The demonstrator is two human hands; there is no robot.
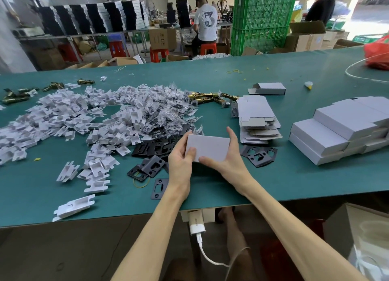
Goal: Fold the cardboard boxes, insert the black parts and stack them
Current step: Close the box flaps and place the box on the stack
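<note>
Both hands hold one white cardboard box (210, 147) just above the green table (210, 188). My left hand (181, 157) grips its left end with the thumb on top. My right hand (228, 156) clasps the right end, fingers wrapped round the far edge. Black metal plates (151, 148) lie scattered left of the box, and a few more black plates (257, 154) lie to its right. A pile of flat unfolded boxes (255, 116) sits behind my right hand. Finished white boxes (341, 131) are stacked at the right.
A big heap of white cardboard inserts (69, 116) and clear screw bags (168, 104) covers the left half. Brass latches (210, 96) lie behind them. One folded box (268, 88) sits farther back. A red bag (377, 53) is at the far right. People work at benches beyond.
</note>
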